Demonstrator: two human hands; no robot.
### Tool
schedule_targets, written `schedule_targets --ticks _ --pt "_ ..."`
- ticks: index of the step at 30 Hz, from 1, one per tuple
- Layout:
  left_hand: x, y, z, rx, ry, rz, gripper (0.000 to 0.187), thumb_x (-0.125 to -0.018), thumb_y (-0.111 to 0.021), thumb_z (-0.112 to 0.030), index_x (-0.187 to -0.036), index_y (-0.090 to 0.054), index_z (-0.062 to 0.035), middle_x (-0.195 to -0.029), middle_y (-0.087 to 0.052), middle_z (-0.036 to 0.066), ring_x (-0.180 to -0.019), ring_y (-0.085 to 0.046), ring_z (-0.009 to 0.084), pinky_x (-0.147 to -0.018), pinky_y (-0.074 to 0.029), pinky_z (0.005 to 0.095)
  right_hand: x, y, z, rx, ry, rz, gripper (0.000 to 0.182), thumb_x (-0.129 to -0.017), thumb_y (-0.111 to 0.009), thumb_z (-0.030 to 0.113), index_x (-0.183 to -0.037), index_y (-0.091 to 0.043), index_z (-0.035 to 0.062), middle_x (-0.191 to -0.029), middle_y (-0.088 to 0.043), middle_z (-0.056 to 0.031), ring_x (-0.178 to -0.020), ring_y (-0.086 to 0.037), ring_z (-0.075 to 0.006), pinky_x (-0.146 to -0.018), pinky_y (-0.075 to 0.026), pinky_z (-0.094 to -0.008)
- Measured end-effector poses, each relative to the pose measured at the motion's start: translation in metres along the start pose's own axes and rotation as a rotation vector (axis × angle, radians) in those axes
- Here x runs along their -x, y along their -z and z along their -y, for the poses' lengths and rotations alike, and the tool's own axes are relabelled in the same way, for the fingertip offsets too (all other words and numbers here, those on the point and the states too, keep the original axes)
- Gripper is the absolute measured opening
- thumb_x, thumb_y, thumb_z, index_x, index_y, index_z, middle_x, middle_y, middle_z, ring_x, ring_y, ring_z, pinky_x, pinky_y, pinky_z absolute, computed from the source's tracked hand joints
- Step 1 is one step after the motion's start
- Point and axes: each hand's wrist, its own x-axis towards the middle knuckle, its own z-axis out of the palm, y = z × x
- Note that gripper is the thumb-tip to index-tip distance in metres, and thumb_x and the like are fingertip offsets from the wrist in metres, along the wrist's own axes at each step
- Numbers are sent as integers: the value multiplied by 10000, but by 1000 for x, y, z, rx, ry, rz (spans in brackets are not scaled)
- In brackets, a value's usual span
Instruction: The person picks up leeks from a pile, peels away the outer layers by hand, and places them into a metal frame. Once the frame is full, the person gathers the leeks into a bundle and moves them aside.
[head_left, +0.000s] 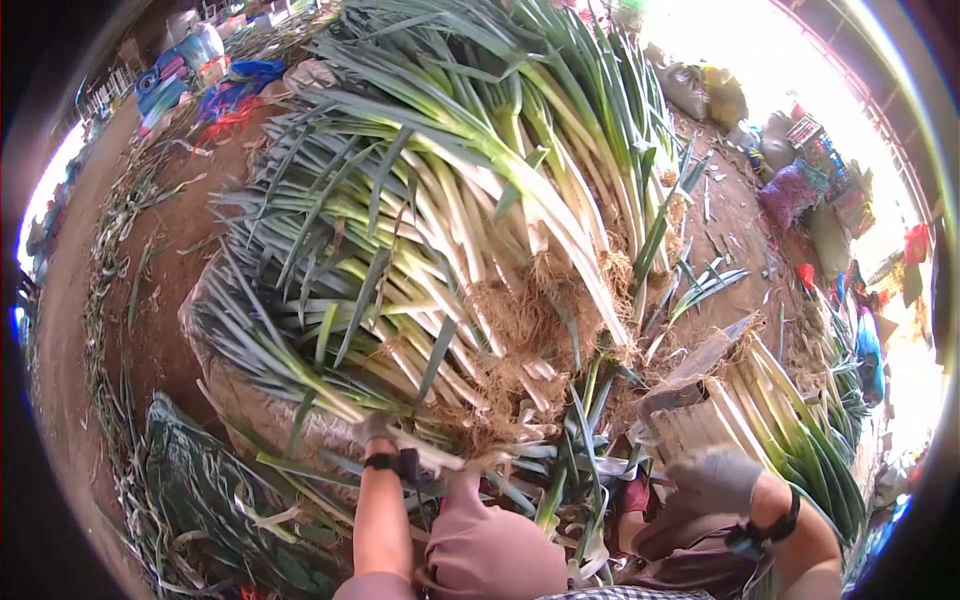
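Note:
My left hand [375, 430], in a grey glove with a black strap at the wrist, is closed around the pale stem of a leek [428, 454]. The leek's root end points right, toward my knees, and its green leaves appear to run up and left. On the other side, my right hand [715, 480], also grey-gloved, is smeared by motion. It is beside a wooden board [690, 428] and the white ends of more leeks [775, 400]; its fingers cannot be made out. Ahead lies a big heap of leeks [480, 210], with tangled brown roots [530, 310] facing me.
Loose leaves and trimmings [570, 450] litter the floor between my legs. A dark green plastic sheet [220, 500] lies at lower left. Stuffed sacks [790, 190] stand at the far right. Colourful bags [225, 85] sit at far left, beside bare dirt floor [165, 270].

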Motion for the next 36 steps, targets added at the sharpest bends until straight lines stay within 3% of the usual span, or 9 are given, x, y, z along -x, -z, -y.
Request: schedule_targets --ticks 8,12,14,16,19,21,25,28,36 --pt "-73 103 24 21 -54 19 405 -749 -704 -35 -1127 -581 44 -947 -645 122 -729 -625 236 -637 -531 399 -167 134 -11 -223 282 -1117 563 -864 -671 268 -1322 -454 21 -1108 -597 -265 -1023 -605 -423 -869 -490 -480" --pt "-53 110 23 -59 32 9 489 -760 -747 -93 -1190 -561 45 -1017 -637 141 -813 -634 260 -712 -540 429 -248 194 16 -58 -186 -880 713 -823 -630 136 -1428 -302 -53 -1083 -631 -254 -936 -667 -335 -759 -568 -396" --pt "-14 102 1 -275 -84 -175 583 -768 -772 -150 -1253 -516 48 -1078 -622 158 -930 -615 300 -784 -520 465 -244 216 18 -129 -200 -807 628 -784 -645 109 -1340 -397 -48 -781 -630 -157 -714 -649 -320 -666 -563 -404" --pt "9 92 -5 -539 -326 -301 664 -780 -792 -188 -1303 -471 66 -1116 -617 167 -1023 -604 383 -842 -499 537 -236 217 27 -318 -11 -813 577 -775 -642 144 -1282 -448 -53 -925 -651 -193 -824 -671 -323 -721 -570 -384" --pt "59 58 -43 20 -405 642 641 -807 -772 -172 -1321 -447 30 -1139 -596 120 -937 -630 248 -784 -517 316 -206 184 61 -733 276 -823 576 -779 -660 175 -1272 -434 -20 -874 -642 -179 -749 -658 -341 -685 -565 -404" --pt "177 42 -139 21 -263 1073 498 -831 -759 -162 -1228 -514 12 -1043 -616 83 -910 -630 207 -756 -526 329 -188 159 117 -786 347 -806 517 -791 -674 197 -1218 -434 30 -854 -626 -191 -737 -650 -352 -655 -546 -431" --pt "195 18 -135 149 -337 1441 825 -695 -854 -493 -1258 -501 -5 -1100 -604 65 -894 -640 161 -775 -522 265 -212 108 176 -580 650 -652 274 -912 -611 221 -1098 -525 39 -942 -633 -178 -825 -655 -293 -685 -549 -424" --pt "197 28 -132 261 -83 1221 331 -801 -715 -33 -1090 -554 -35 -841 -618 77 -644 -613 156 -577 -545 301 -204 123 172 -484 756 -651 283 -976 -561 328 -1044 -607 57 -963 -655 -156 -822 -667 -292 -723 -543 -408" --pt "153 81 -104 404 -238 740 324 -708 -588 21 -1028 -539 7 -814 -587 86 -571 -570 173 -555 -506 321 -272 198 124 -166 156 -1024 368 -922 -600 345 -1062 -613 5 -1039 -654 -196 -930 -658 -300 -783 -539 -404"
